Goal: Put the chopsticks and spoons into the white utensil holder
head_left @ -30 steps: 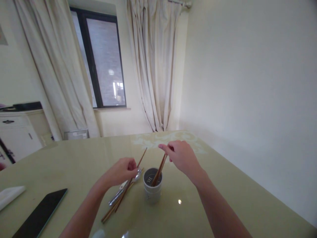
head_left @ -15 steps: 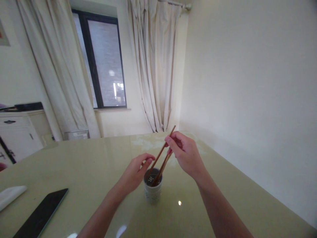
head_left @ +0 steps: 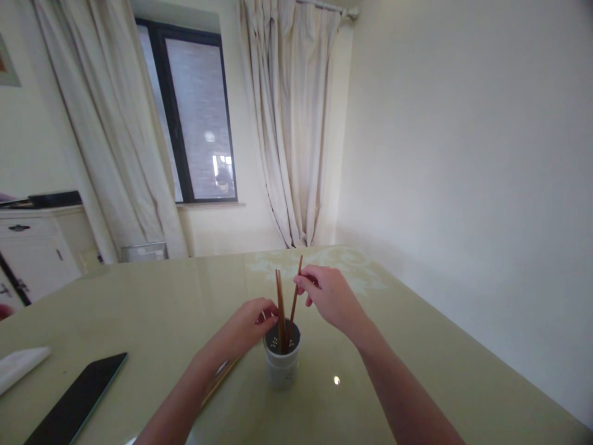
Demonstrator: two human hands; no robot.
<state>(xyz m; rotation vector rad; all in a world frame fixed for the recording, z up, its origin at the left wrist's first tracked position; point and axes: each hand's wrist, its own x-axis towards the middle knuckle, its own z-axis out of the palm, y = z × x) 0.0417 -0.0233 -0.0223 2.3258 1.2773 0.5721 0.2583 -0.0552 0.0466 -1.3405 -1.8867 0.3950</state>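
1. Head view: right hand (head_left: 327,293) pinches a single chopstick (head_left: 294,306) between thumb and fingers; its lower end is inside the cup (head_left: 282,372).
2. Cup upright on the table (head_left: 463,383), holding standing chopsticks (head_left: 280,306) too.
3. Left hand (head_left: 252,321): curled fingertips by the cup rim, beside standing chopsticks; cannot tell whether gripping.
4. Loose chopsticks (head_left: 220,384) on table, partly hidden by left forearm (head_left: 185,377).

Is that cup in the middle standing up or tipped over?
Standing up: the cup sits on the table with its mouth facing up and chopsticks poking out.
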